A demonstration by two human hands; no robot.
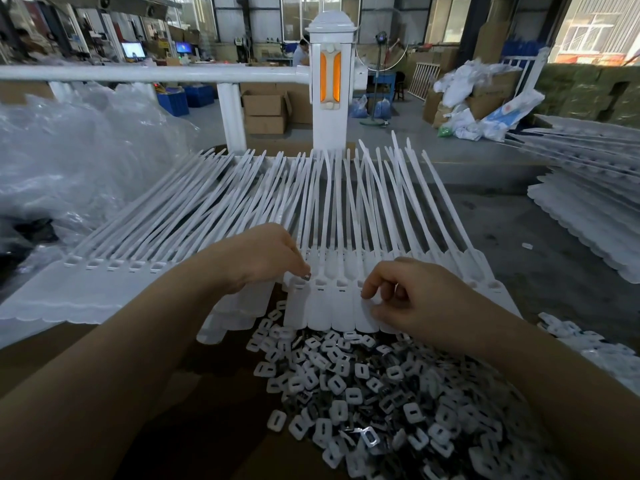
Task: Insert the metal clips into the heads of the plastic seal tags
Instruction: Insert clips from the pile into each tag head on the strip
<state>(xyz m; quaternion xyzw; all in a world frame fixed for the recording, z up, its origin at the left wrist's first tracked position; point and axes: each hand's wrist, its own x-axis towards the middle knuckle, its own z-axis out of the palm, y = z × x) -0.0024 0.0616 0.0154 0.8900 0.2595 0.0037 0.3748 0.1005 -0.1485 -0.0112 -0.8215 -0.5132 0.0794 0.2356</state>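
Left hand (268, 258) hovers over the row of seal tags (322, 299), its fingertips pinching a small metal clip (307, 277) right above one tag head. Right hand (412, 296) rests on the tags just beside it, fingers curled and pressing the flat tag bodies down; whether it also holds a clip I cannot tell. Loose clips (363, 382) lie heaped on the bench in front of the tags. Each clip looks tiny, light, stiff and probably slippery, so it is best taken by its edges between thumb and forefinger. The tags look like thin, bendy plastic with long straps fanning away, so they should be steadied near the head, not by the strap.
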